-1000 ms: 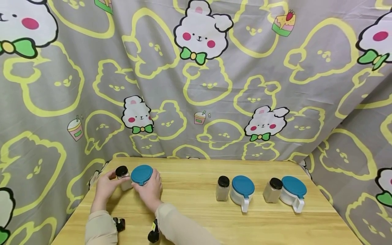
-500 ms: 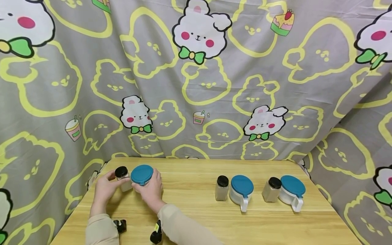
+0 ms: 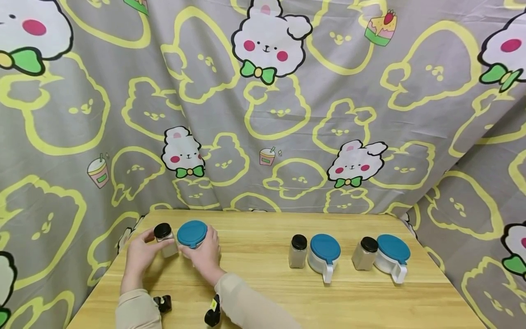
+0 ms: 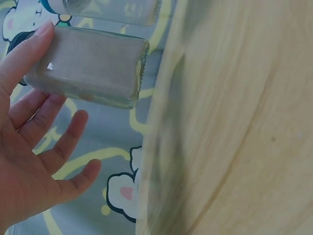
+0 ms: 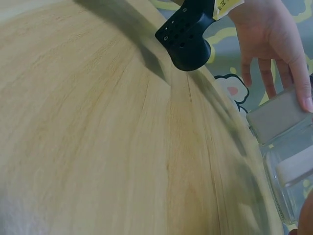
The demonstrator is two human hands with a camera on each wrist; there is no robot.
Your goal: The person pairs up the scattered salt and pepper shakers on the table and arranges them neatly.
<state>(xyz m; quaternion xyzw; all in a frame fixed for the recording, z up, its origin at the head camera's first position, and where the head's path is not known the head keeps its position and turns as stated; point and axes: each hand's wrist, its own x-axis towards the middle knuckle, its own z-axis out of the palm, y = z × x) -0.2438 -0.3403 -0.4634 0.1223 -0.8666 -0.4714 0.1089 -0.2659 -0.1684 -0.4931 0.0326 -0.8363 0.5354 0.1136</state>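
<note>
At the far left of the table, my left hand point(image 3: 141, 253) pinches a square glass spice jar point(image 3: 167, 246) with a black lid between thumb and fingers. The left wrist view shows the jar point(image 4: 90, 66) full of pale powder, the thumb over its upper part and the other fingers spread. Close to its right, my right hand point(image 3: 205, 253) holds a glass seasoning pot point(image 3: 192, 233) with a teal lid, its fingers round the far side. The pot's white handle point(image 5: 296, 166) appears in the right wrist view, where most of that hand is out of frame.
On the table's right side stand a black-lidded jar point(image 3: 297, 251) beside a teal-lidded pot point(image 3: 324, 249), then another jar point(image 3: 365, 253) beside another pot point(image 3: 392, 249). Both pots' white handles face forward. A patterned curtain point(image 3: 263, 114) hangs behind the wooden table point(image 3: 255, 288).
My right hand and the teal-lidded pot have shifted slightly right, widening the gap to the jar a little. My left hand keeps its hold on the jar in nearly the same place.
</note>
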